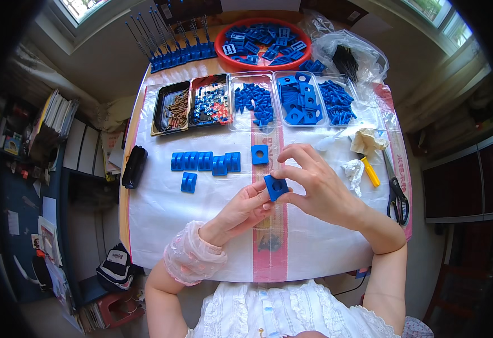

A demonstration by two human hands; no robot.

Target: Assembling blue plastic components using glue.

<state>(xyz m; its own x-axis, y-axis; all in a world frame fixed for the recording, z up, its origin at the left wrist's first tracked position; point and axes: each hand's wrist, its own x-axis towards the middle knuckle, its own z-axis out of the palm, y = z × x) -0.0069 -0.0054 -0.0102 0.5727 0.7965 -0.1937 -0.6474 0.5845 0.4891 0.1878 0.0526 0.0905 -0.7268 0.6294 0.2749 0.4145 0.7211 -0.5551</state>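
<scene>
**A:** What do the hands hold, and how?

**B:** The right hand [320, 188] pinches a small blue plastic block with a round hole [276, 186] between thumb and fingertips, lifted just above the white plastic sheet [162, 208] that covers the table. The left hand [245, 207] comes up from below, its fingertips touching the lower left edge of the block; it steadies more than grips. Held so, the holed face is turned up toward the eyes, a position that suits inspection or fitting.

**A:** Why the arrangement farther back?

**B:** Sorting, by the look of it. A row of shallow trays lies across the far side: a black tray of brown screws [171, 105], a black tray of small mixed washers [210, 102], then clear trays of blue pegs [255, 101], blue square plates [297, 101] and further blue pieces [336, 100]. Behind them stands a red round basin of blue frames [263, 42]. Each kind stays separate and within reach.

**A:** And the pieces between trays and hands?

**B:** A row of ribbed blue blocks [206, 161] lies side by side, one more ribbed blue block [188, 182] just before it, and a second holed blue block [260, 154] to the right. On the right edge lie black-handled scissors [396, 197] and a yellow-handled tool [370, 172], well apart from the work.
</scene>
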